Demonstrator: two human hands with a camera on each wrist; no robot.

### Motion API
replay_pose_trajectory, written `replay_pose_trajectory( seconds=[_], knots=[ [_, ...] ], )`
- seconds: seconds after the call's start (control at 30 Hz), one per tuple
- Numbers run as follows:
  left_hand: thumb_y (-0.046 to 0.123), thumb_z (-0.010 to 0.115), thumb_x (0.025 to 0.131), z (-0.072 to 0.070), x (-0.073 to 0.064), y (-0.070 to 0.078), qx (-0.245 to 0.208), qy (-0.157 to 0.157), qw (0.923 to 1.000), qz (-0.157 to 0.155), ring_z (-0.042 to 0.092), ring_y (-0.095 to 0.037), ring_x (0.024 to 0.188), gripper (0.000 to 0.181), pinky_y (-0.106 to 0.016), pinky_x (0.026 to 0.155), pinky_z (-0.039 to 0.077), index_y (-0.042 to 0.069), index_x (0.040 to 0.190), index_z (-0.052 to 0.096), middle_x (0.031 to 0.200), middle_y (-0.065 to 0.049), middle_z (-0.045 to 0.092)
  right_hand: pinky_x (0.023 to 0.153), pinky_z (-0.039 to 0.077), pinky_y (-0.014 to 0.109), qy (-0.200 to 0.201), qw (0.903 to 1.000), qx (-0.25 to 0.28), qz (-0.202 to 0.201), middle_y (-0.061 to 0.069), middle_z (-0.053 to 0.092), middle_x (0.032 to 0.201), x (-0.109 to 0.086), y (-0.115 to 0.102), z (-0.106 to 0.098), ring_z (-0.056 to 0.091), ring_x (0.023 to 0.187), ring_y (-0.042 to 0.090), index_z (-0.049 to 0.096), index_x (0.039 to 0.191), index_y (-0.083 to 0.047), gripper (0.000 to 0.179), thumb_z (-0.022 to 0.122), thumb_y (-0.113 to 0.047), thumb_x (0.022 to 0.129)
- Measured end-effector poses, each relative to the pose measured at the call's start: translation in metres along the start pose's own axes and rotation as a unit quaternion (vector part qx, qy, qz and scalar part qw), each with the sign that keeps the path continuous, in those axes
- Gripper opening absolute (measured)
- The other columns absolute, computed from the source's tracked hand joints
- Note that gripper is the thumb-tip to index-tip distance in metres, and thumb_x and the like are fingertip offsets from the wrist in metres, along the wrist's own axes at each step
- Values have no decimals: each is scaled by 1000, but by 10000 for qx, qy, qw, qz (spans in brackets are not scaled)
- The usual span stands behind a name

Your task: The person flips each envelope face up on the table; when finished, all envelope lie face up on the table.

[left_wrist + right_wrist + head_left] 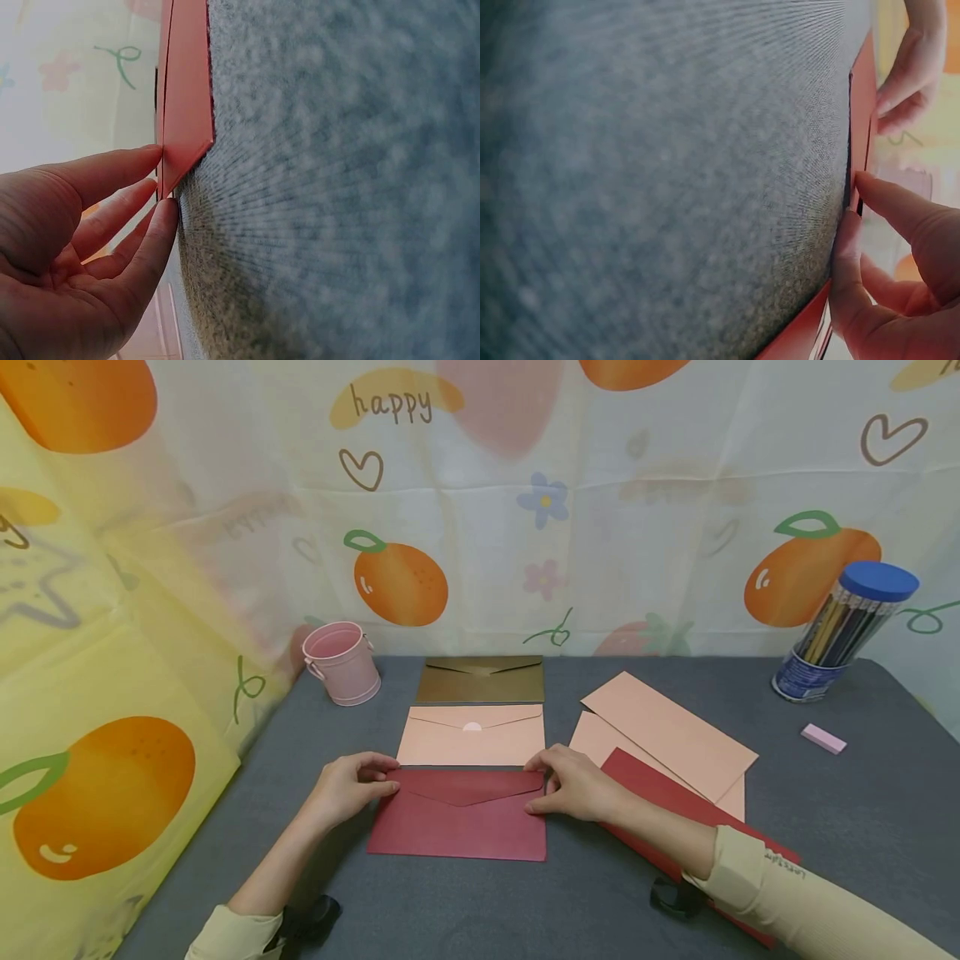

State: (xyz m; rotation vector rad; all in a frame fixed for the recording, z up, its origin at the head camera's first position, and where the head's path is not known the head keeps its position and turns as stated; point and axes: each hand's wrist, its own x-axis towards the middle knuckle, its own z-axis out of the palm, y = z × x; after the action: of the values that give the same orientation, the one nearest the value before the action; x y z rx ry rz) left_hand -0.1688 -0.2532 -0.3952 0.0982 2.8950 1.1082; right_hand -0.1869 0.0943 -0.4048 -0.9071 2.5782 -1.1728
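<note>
A red envelope (457,831) lies on the dark grey table, its pointed flap folded down at the far side. My left hand (348,789) holds its upper left corner between thumb and fingers. At the upper right corner, my right hand (577,785) grips it with the thumb on the front and a finger at the far edge. Just beyond lies a peach envelope (435,747) with a round white seal, and past that a gold-brown envelope (480,687), forming a column. In the left wrist view the thumb touches the face of the red envelope (187,82).
Under my right forearm lies another red envelope (645,781), overlapping peach envelopes (667,727). A pink bucket (348,672) stands at the back left. A blue-lidded tube of pencils (843,631) and a small pink eraser (823,738) are on the right. A fruit-print cloth (480,552) hangs behind.
</note>
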Motion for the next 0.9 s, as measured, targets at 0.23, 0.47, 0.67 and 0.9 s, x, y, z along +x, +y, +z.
replay_pose_trajectory(
  seconds=[0.23, 0.47, 0.67, 0.9],
  knots=[
    [9, 78, 82, 0, -2, 1, -32, 14, 9998, 214, 66, -19, 86, 27, -28, 67, 51, 5, 107, 72, 95, -7, 70, 67, 47, 23, -25, 10000, -32, 65, 7, 53, 100, 0, -1, 3, 55, 62, 4, 63, 110, -2, 39, 83, -15, 78],
    [6, 78, 81, 2, -2, 1, 104, 61, 9990, 433, 67, -23, 88, 26, -30, 69, 54, 3, 106, 72, 98, -10, 70, 68, 46, 24, -3, 10000, -9, 41, 7, 54, 100, -1, -1, 3, 55, 63, 3, 64, 110, -2, 39, 82, -15, 78],
    [0, 77, 80, 4, -2, 5, 383, 161, 9952, 886, 67, -27, 87, 26, -36, 72, 57, -2, 105, 70, 100, -15, 67, 71, 47, 24, 68, 10000, 56, -22, 7, 56, 104, -6, 1, 1, 57, 68, 3, 63, 114, -2, 43, 82, -17, 79],
    [2, 78, 79, 14, -3, 22, 912, 420, 9844, 1445, 65, -26, 89, 26, -41, 77, 56, 3, 105, 71, 102, -11, 67, 71, 50, 24, 138, 9995, 267, 101, 8, 60, 109, -19, 1, -6, 61, 71, 5, 61, 120, -2, 48, 81, -21, 81]
  ],
)
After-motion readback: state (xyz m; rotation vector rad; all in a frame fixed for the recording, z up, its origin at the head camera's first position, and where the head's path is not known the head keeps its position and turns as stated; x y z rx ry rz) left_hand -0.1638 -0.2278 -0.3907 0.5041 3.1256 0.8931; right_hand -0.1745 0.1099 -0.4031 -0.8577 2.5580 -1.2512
